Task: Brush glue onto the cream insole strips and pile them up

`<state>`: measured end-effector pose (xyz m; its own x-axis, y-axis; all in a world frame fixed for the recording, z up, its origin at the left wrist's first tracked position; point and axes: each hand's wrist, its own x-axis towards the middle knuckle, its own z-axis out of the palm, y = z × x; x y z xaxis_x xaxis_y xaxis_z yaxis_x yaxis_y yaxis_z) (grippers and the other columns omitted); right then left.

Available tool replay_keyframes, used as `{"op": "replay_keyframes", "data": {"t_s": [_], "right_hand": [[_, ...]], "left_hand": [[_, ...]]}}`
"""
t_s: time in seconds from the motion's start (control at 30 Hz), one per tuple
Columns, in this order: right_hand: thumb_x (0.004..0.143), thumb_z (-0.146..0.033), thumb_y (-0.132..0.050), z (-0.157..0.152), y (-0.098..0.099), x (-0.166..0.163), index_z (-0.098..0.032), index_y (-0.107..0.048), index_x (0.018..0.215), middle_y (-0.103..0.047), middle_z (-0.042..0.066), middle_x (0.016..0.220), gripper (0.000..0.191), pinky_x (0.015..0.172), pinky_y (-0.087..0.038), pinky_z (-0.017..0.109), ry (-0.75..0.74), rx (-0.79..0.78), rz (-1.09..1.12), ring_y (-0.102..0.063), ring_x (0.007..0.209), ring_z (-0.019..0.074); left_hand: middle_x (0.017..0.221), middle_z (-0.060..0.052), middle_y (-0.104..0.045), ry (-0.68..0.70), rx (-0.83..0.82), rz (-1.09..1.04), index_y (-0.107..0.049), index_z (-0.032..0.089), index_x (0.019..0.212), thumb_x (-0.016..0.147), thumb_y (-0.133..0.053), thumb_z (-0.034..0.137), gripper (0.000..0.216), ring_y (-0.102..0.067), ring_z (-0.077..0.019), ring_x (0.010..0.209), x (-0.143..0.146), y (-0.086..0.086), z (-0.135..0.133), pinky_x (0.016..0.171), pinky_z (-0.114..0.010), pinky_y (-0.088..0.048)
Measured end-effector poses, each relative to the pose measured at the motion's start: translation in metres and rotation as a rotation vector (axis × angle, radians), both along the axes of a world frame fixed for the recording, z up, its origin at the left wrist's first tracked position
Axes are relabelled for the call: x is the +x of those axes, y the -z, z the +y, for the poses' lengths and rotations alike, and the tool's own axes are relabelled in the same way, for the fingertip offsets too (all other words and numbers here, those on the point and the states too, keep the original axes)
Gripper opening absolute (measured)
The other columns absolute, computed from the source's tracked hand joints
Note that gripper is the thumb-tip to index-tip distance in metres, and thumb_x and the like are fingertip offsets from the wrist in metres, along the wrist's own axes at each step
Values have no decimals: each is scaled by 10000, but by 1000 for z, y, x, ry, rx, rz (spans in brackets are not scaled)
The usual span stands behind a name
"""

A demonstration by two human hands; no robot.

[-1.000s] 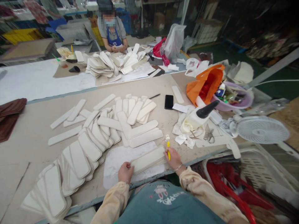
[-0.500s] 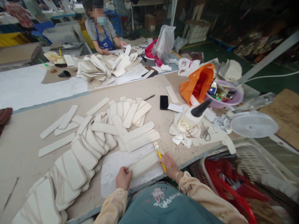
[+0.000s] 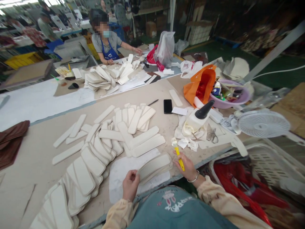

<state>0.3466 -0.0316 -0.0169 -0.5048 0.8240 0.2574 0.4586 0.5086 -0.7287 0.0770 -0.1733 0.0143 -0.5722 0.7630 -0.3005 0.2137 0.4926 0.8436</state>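
My left hand (image 3: 130, 185) pinches the near end of a long cream padded strip (image 3: 154, 165), which is tilted up off a white glue-stained sheet (image 3: 124, 168) at the table's near edge. More such strips seem to lie stacked under it. My right hand (image 3: 188, 167) is closed on a yellow-handled glue brush (image 3: 178, 152), bristles up, just right of the strip's far end. Several more cream strips (image 3: 133, 127) are spread in overlapping rows across the table to the left and beyond.
A glue bottle with a black nozzle (image 3: 197, 119) lies on rags, scissors (image 3: 211, 135) beside it. A phone (image 3: 167, 106), orange bag (image 3: 201, 84), purple basin (image 3: 232, 101), white fan (image 3: 263, 123) and plastic basket (image 3: 264, 159) crowd the right. A co-worker (image 3: 107, 44) works at the far table.
The strip's near end has been lifted off the sheet by my left hand. My right hand with the brush has drawn slightly right, away from the strip.
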Motion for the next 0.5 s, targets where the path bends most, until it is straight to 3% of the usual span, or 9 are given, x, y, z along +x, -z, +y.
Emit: {"op": "replay_keyframes", "data": {"t_s": [0.1, 0.23, 0.37, 0.5], "right_hand": [[796, -262, -533, 1, -24, -1, -247, -372, 871, -602, 122, 1123, 179, 816, -478, 387, -7, -129, 98, -558, 1064, 244], [748, -328, -621, 4, -57, -12, -252, -342, 866, -597, 114, 1148, 312, 860, -449, 384, -98, -285, 242, -557, 1066, 231], [667, -335, -707, 7, -85, -26, -247, -345, 858, -570, 121, 1182, 418, 918, -401, 418, -215, -371, 405, -514, 1118, 243], [637, -302, -725, 6, -106, -34, -254, -337, 855, -560, 83, 1169, 448, 834, -460, 402, -245, -570, 567, -530, 1087, 235]], "left_hand": [[669, 7, -564, 16, 169, -127, -544, 174, 725, 678, -609, 354, 197, -513, -117, 618, 8, -42, 17, 573, -213, -405], [713, -1, -565, -31, 365, -251, -538, 162, 746, 664, -648, 325, 213, -509, -108, 649, 17, -103, 41, 586, -205, -403], [650, 42, -532, -113, 426, -440, -504, 183, 755, 649, -653, 313, 225, -463, -74, 537, 24, -158, 60, 483, -177, -350], [622, 51, -556, -223, 464, -466, -531, 189, 755, 619, -651, 319, 223, -495, -87, 534, 25, -197, 72, 497, -189, -384]]}}
